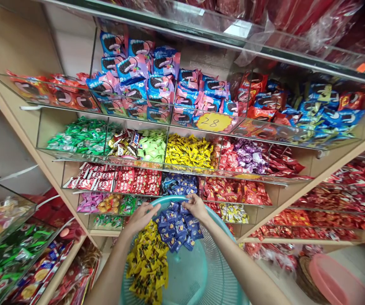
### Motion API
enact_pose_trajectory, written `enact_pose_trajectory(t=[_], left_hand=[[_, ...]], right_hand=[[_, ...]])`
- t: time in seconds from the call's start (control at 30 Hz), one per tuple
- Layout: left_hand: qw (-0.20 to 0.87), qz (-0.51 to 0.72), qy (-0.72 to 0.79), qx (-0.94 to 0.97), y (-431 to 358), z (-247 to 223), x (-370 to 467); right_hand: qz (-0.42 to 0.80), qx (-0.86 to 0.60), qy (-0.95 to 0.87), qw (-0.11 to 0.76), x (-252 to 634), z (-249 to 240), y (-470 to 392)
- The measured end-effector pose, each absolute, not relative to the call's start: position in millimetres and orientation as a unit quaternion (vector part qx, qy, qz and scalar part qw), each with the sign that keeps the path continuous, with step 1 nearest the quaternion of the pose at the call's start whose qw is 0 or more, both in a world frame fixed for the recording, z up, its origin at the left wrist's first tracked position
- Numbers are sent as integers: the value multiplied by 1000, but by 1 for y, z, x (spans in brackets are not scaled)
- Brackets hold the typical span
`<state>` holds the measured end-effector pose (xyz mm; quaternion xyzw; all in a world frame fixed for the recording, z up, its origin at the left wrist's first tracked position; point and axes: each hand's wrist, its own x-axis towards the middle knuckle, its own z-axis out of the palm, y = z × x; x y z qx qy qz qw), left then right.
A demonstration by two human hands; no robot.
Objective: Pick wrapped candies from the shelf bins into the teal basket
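Observation:
A large teal mesh basket (223, 254) is in the lower middle, against the lower shelves. Inside it, yellow-wrapped candies (147, 267) lie on the left and dark blue packets (179, 226) lie at the far side. My left hand (142, 217) is at the basket's far left, above the yellow candies, fingers apart and with nothing in it. My right hand (195, 206) is at the far rim beside the blue packets, its fingertips bent in and close together; what they grip, if anything, is too small to name.
Clear-fronted shelves (170, 123) of wrapped sweets rise ahead, with a yellow price tag (213, 122) marked 28. More candy bins (14, 254) stand at the left. A pink basin (335, 279) is at the lower right.

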<state>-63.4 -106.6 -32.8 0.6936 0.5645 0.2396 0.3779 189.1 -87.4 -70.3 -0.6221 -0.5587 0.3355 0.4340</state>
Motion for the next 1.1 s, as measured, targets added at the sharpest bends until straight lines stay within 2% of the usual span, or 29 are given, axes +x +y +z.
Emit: enact_pose_trajectory(t=[0.27, 0.53, 0.77, 0.9, 1.1], left_hand=[[376, 245, 562, 695, -105, -35, -64], [382, 254, 559, 691, -106, -35, -63], [377, 251, 561, 693, -106, -34, -63], [378, 250, 563, 691, -105, -36, -63], [375, 261, 556, 694, -105, -33, -62]], right_hand=[[54, -657, -693, 293, 176, -58, -101], [54, -624, -759, 179, 157, -49, -87], [91, -594, -769, 219, 155, -53, -86], [33, -564, -786, 251, 152, -48, -96], [-50, -487, -859, 150, 142, -47, -119]])
